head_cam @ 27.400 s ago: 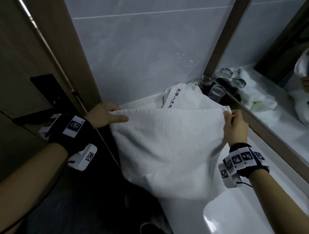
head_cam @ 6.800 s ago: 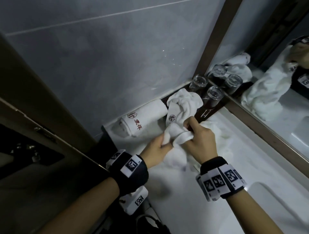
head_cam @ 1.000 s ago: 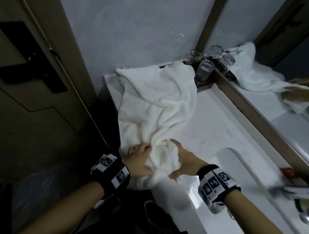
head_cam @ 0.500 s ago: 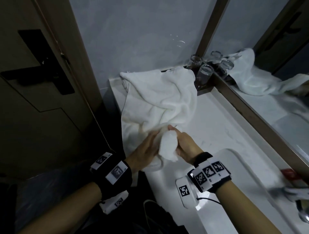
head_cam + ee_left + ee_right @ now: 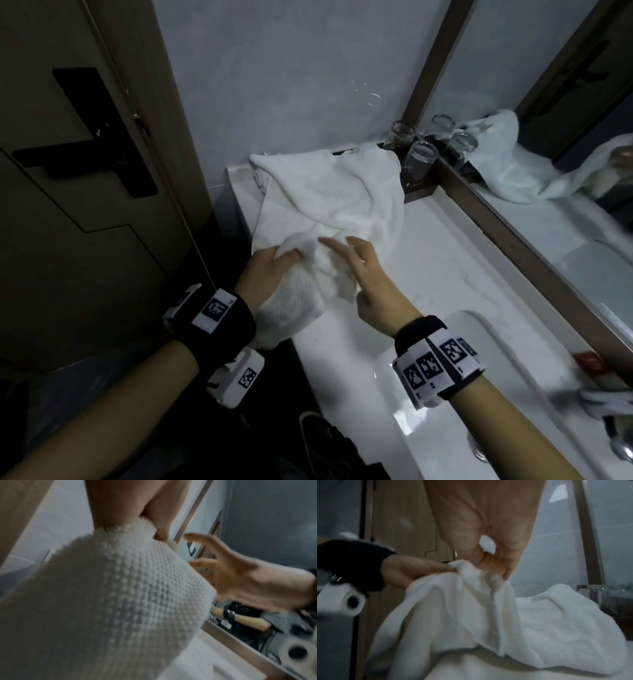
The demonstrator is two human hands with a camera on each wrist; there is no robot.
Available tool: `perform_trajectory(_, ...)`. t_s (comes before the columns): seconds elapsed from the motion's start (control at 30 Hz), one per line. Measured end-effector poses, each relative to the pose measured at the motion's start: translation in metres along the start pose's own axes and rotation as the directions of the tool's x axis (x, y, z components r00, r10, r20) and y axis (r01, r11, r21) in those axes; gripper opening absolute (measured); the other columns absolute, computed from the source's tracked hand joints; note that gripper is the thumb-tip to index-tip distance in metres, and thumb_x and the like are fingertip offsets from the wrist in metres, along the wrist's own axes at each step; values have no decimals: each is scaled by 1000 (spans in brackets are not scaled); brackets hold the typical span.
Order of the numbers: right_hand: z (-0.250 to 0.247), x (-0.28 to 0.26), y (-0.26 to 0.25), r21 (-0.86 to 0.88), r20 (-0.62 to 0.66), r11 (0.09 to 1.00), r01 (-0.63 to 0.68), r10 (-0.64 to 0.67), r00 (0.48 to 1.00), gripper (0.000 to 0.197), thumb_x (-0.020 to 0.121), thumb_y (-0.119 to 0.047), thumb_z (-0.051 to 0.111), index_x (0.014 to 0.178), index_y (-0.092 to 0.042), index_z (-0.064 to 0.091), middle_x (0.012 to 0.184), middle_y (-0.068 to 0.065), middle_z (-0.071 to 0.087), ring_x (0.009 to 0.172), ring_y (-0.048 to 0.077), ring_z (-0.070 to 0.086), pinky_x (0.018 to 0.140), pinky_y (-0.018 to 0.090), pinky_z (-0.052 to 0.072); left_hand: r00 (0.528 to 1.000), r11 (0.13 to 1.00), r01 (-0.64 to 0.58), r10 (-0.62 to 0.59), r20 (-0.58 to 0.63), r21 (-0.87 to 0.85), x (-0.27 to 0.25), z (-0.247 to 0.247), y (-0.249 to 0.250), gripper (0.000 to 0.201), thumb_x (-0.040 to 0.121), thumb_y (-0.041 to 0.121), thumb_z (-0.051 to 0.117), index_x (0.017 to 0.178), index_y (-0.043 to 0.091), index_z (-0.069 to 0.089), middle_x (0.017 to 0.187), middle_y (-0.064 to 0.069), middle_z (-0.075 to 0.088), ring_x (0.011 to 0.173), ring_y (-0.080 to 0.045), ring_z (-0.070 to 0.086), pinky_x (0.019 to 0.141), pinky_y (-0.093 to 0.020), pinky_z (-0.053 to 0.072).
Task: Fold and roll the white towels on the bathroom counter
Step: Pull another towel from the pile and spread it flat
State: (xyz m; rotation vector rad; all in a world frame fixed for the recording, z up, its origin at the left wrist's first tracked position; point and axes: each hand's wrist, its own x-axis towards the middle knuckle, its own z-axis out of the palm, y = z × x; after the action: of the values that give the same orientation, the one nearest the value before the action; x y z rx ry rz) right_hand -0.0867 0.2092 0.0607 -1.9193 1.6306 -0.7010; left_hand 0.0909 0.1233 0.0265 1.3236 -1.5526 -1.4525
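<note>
Towel [image 5: 329, 205], white, one item: we log it at centre frame in the head view, crumpled over the left end of the bathroom counter [image 5: 438, 274], its near end bunched and hanging past the counter's front edge. Going left to right: door [image 5: 68, 205] with dark handle [image 5: 51, 157], left third of frame. Left hand [image 5: 270, 270], lower centre, fingers curled into the bunched near end and gripping it (the left wrist view confirms cloth pinched at the fingers). Right hand [image 5: 363, 274], just beside it, fingers spread and relaxed over the cloth; we cannot tell whether the thumb touches it. Glasses [image 5: 423, 157], upper right of centre, upright behind the towel. Mirror [image 5: 565, 192], right edge.
</note>
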Motion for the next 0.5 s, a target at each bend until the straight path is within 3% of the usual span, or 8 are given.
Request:
perform_trajectory(0.07, 7, -3, 4, -81, 167, 996, -28, 41, 985, 119, 66, 8, 69, 137, -58, -1, 151, -2, -9, 131, 4, 10, 98, 16, 32, 1000, 999, -9, 10, 13, -47, 4, -3, 12, 16, 89, 27, 54, 76, 26, 64, 78, 9, 64, 76, -6, 59, 67, -19, 46)
perform_trajectory(0.1, 11, -3, 4, -68, 165, 996, -61, 72, 984, 127, 61, -6, 82, 134, -60, -6, 150, -5, -19, 129, 0, 4, 98, 16, 30, 999, 997, -25, 28, 39, -73, 4, -3, 17, 14, 90, 27, 53, 83, 26, 64, 83, 10, 66, 82, -7, 61, 72, -18, 48)
perform_trajectory(0.17, 22, -1, 0, -37, 43, 996, -82, 84, 996, 127, 56, -22, 89, 135, -56, -5, 149, -1, -22, 133, 3, -1, 101, 18, 28, 993, 998, -35, 42, 112, -56, 3, -1, 23, 16, 92, 30, 50, 100, 25, 62, 95, 7, 67, 97, -13, 61, 85, -24, 47)
perform_trajectory(0.23, 29, 3, -8, -23, -129, 997, -76, 72, 989, 111, 63, -11, 82, 139, -46, 9, 150, 3, -12, 137, 17, 16, 100, 26, 41, 987, 999, -47, 43, 152, 22, -1, 5, 26, 22, 93, 34, 46, 109, 24, 59, 98, 7, 65, 99, -12, 59, 86, -20, 46)
perform_trajectory(0.3, 30, 7, -15, 15, -256, 997, -69, 71, 964, 85, 70, 3, 66, 138, -36, 31, 146, -1, 9, 117, 18, 39, 88, 29, 50, 991, 992, -61, 48, 122, 112, -2, 9, 26, 23, 93, 37, 45, 107, 22, 55, 97, 8, 63, 98, -11, 57, 81, -13, 44)
perform_trajectory(0.4, 24, 12, -24, -125, -301, 991, -53, 14, 954, 52, 67, 4, 46, 111, -17, 61, 111, 4, 55, 96, 24, 50, 76, 32, 44, 995, 959, -82, 96, -37, 272, -7, 11, 26, 33, 90, 32, 52, 115, 12, 44, 107, -3, 50, 101, -20, 50, 85, -27, 38)
perform_trajectory(0.47, 21, 17, -29, -223, -308, 970, -100, 27, 951, 31, 69, 0, 45, 93, -6, 64, 88, 8, 60, 82, 30, 52, 63, 31, 36, 967, 938, -191, 230, -110, 290, -16, 12, 26, 41, 86, 30, 58, 121, 12, 42, 111, -4, 43, 109, -22, 47, 94, -31, 39)
perform_trajectory(0.5, 20, 18, -32, -242, -323, 960, -140, 56, 945, 22, 71, -4, 47, 87, -5, 62, 82, 9, 59, 77, 29, 51, 59, 31, 32, 957, 926, -251, 282, -75, 281, -23, 12, 27, 48, 83, 37, 59, 122, 15, 43, 112, -1, 42, 112, -19, 46, 97, -31, 39)
